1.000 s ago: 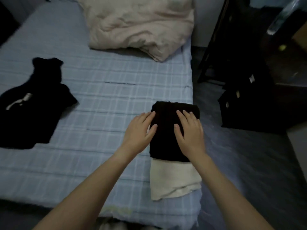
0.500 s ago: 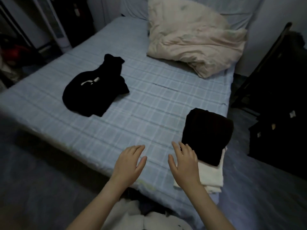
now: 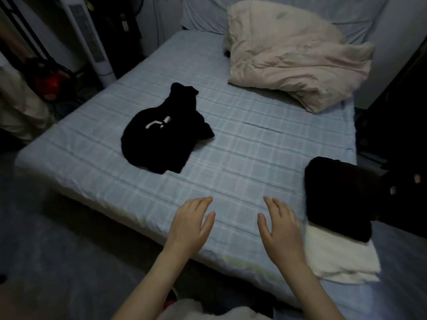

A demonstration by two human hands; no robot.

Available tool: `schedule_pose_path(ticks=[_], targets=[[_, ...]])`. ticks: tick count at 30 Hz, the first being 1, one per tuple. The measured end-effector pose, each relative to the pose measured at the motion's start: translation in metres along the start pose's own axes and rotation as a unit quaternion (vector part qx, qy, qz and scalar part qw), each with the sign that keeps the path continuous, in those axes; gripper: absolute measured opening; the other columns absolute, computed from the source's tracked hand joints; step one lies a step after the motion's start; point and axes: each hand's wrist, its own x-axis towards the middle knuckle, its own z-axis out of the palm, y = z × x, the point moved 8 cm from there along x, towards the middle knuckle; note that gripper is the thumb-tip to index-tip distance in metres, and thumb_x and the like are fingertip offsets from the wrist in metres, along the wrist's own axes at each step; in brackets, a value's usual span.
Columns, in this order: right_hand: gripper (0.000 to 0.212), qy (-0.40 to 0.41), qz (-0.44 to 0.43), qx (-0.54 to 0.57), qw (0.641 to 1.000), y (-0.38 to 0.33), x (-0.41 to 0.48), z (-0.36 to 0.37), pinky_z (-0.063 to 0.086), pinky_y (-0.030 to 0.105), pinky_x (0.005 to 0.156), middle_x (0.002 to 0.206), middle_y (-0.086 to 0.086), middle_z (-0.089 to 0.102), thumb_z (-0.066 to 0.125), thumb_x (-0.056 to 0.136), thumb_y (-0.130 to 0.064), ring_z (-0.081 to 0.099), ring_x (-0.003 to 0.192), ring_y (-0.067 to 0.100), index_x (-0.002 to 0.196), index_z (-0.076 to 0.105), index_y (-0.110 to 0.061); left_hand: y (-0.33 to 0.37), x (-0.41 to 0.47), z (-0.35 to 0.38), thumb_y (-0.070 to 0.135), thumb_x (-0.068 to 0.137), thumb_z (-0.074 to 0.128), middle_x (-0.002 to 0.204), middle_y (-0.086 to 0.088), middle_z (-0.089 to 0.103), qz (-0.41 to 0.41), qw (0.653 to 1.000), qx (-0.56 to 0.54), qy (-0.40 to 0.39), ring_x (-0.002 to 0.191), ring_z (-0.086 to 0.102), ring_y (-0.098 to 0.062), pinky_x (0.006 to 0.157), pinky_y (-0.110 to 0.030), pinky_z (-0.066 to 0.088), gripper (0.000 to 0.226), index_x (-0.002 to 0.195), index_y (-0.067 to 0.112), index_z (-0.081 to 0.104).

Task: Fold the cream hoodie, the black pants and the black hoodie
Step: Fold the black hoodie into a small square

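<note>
Black hoodie [image 3: 159, 142] well beyond left grip [image 3: 190, 225]

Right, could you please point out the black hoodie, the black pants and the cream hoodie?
black hoodie [image 3: 157, 146]: head view, on the middle of its unfolded body.
black pants [image 3: 339, 197]: head view, on the top face of the folded bundle.
cream hoodie [image 3: 342, 259]: head view, on the part showing beneath the pants.
</note>
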Motion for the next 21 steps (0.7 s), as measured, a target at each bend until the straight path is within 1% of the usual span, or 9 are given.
schedule_pose_path(ticks=[2,5,8,10,14,18,21], targets=[[0.045,0.006,0.005,0.009,1.000,-0.041,0.004,0.025,0.037,0.051,0.110,0.140,0.013,0.057,0.055,0.100,-0.026,0.048,0.133,0.035,0.143,0.053,-0.013,-0.039,0.000,-0.028,0.033,0.097,0.045,0.129,-0.006,0.063,0.011,1.000,0.017,-0.004,0.120,0.058,-0.023,0.103,-0.037,0.044,0.046,0.133,0.007,0.059],[0.047,0.001,0.009,0.035,0.999,-0.102,0.018,0.060,0.034,0.048,0.112,0.144,0.009,0.053,0.054,0.100,-0.027,0.044,0.136,0.029,0.146,0.049,-0.015,-0.097,0.003,-0.076,0.033,0.098,0.045,0.129,-0.006,0.063,0.004,1.000,0.026,0.004,0.120,0.058,-0.023,0.103,-0.038,0.045,0.046,0.133,0.007,0.059],[0.047,-0.002,0.017,0.049,0.999,-0.152,0.034,0.081,0.035,0.046,0.112,0.145,0.007,0.052,0.052,0.101,-0.028,0.043,0.136,0.026,0.146,0.048,-0.015,-0.139,0.015,-0.115,0.033,0.097,0.044,0.130,-0.007,0.063,-0.005,1.000,0.028,0.005,0.120,0.057,-0.024,0.102,-0.040,0.045,0.047,0.134,0.005,0.058],[0.046,-0.005,0.014,0.055,0.998,-0.177,0.045,0.093,0.037,0.045,0.111,0.143,0.005,0.054,0.051,0.101,-0.027,0.045,0.133,0.025,0.145,0.049,-0.015,-0.161,0.027,-0.133,0.038,0.099,0.039,0.131,-0.006,0.062,-0.012,1.000,0.022,0.006,0.121,0.056,-0.023,0.102,-0.039,0.045,0.051,0.134,0.006,0.058],[0.046,-0.020,0.004,0.042,0.999,-0.210,0.080,0.120,0.039,0.045,0.109,0.141,0.004,0.055,0.051,0.101,-0.028,0.047,0.131,0.023,0.145,0.050,-0.015,-0.200,0.059,-0.148,0.045,0.097,0.029,0.130,-0.006,0.063,-0.019,1.000,0.003,0.004,0.121,0.056,-0.022,0.101,-0.040,0.047,0.060,0.134,0.007,0.058],[0.045,-0.016,0.011,0.045,0.999,-0.228,0.125,0.148,0.038,0.042,0.109,0.141,0.005,0.055,0.053,0.101,-0.027,0.047,0.131,0.024,0.144,0.051,-0.015,-0.237,0.094,-0.146,0.046,0.097,0.028,0.129,-0.004,0.062,-0.040,0.999,-0.003,-0.006,0.121,0.055,-0.020,0.101,-0.039,0.046,0.061,0.136,0.010,0.057],[0.045,-0.024,0.007,0.052,0.998,-0.241,0.164,0.169,0.038,0.042,0.107,0.140,0.008,0.056,0.054,0.100,-0.025,0.048,0.130,0.026,0.143,0.052,-0.013,-0.261,0.120,-0.147,0.047,0.097,0.028,0.129,-0.003,0.062,-0.049,0.999,0.005,-0.023,0.121,0.056,-0.020,0.101,-0.040,0.046,0.060,0.136,0.010,0.056]])
